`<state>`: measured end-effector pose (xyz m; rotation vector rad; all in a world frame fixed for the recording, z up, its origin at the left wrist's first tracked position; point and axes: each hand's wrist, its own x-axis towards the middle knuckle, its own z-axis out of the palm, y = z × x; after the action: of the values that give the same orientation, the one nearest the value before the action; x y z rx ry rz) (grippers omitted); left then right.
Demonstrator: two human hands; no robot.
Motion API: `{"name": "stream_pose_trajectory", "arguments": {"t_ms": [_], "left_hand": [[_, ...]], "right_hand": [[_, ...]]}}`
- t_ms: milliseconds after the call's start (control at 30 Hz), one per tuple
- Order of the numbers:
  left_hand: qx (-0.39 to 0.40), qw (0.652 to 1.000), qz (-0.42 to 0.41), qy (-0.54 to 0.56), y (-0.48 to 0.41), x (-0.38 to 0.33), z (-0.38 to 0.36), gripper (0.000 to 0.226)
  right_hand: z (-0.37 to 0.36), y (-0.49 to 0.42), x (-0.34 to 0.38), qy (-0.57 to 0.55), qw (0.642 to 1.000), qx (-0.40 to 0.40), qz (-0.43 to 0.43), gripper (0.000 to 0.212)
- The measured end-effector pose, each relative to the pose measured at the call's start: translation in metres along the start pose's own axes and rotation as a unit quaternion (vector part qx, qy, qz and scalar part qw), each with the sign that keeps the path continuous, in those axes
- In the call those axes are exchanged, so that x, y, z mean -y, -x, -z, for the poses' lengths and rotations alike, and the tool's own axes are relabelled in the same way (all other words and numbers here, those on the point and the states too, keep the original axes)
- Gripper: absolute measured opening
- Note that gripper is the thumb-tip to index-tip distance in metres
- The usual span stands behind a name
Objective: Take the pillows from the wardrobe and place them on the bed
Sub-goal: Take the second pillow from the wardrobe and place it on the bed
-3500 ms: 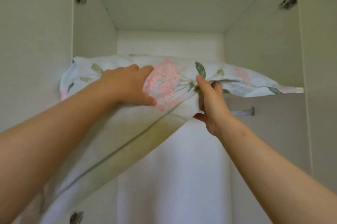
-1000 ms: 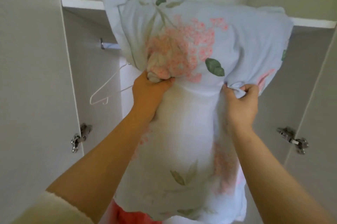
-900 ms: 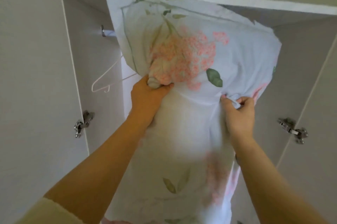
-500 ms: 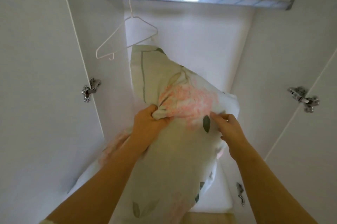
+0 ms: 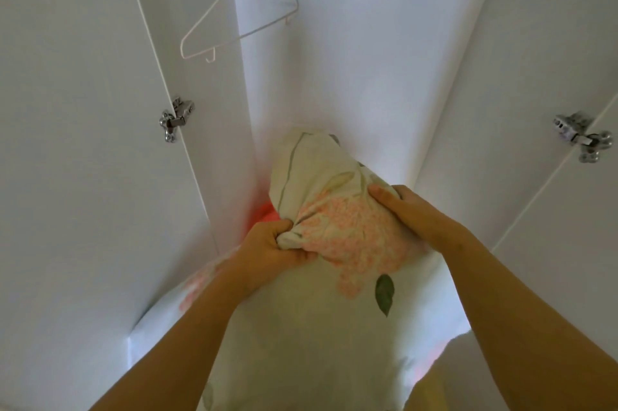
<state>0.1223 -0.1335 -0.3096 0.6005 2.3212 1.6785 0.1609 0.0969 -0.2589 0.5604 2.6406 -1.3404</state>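
Pillow: a pale floral pillow (image 5: 321,327) with pink blossom clusters and green leaves, held up inside the open wardrobe (image 5: 351,76). Its top end points toward the back panel and its lower end runs off the bottom of the view.
Left hand: the left hand (image 5: 271,250) grips a bunched fistful of the case at the pillow's left edge, fingers curled tight. The bare forearm reaches up from the lower left.
Right hand: the right hand (image 5: 411,213) clutches the pillow's upper right side, fingers curved over the fabric. The forearm comes in from the lower right.
Red cloth: a red-pink patch (image 5: 267,213) shows just left of the pillow, above the left hand; what it is cannot be told.
Hanger: a white wire hanger (image 5: 239,38) hangs tilted, above and left of the pillow.
Hinges: one metal hinge (image 5: 175,119) sits left of the pillow, another (image 5: 582,138) well to its right.
Doors: a white door (image 5: 73,143) stands open left of the pillow, a second (image 5: 575,243) right of it.
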Motion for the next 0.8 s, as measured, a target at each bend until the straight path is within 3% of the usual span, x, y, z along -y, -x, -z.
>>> {"name": "stream_pose_trajectory", "arguments": {"t_ms": [67,133,200,300,433,467,567,667,733,800], "left_hand": [[0.003,1.000,-0.002,0.013,0.004,0.001,0.000,0.038],[-0.008,1.000,-0.013,0.009,0.005,0.004,-0.001,0.066],[-0.021,1.000,-0.015,-0.003,0.007,0.006,-0.002,0.075],[-0.029,0.999,0.004,-0.026,0.010,0.008,-0.005,0.059],[-0.035,0.996,0.038,-0.070,0.019,0.021,-0.013,0.013],[-0.042,0.994,0.046,-0.086,0.023,0.026,-0.014,0.011],[-0.069,0.988,0.067,-0.123,0.036,0.039,-0.020,0.034],[-0.101,0.977,0.097,-0.164,0.048,0.050,-0.020,0.007],[-0.116,0.963,0.138,-0.203,0.054,0.057,-0.017,0.024],[-0.128,0.954,0.158,-0.222,0.060,0.062,-0.010,0.020]], "right_hand": [[0.002,0.006,0.002,-0.044,0.998,0.028,0.024,0.081],[0.004,0.010,0.003,-0.077,0.994,0.056,0.052,0.056],[0.004,0.014,0.004,-0.096,0.990,0.076,0.068,0.053],[0.000,0.018,0.001,-0.109,0.991,0.059,0.060,0.041],[-0.013,0.024,-0.008,-0.107,0.990,0.014,0.092,0.032],[-0.018,0.026,-0.010,-0.100,0.990,0.009,0.101,0.032],[-0.037,0.030,-0.013,-0.079,0.990,-0.005,0.119,0.035],[-0.056,0.030,-0.013,-0.026,0.991,-0.004,0.130,0.032],[-0.067,0.029,-0.011,0.007,0.991,0.001,0.132,0.030],[-0.081,0.027,-0.010,0.018,0.990,-0.001,0.139,0.027]]}}
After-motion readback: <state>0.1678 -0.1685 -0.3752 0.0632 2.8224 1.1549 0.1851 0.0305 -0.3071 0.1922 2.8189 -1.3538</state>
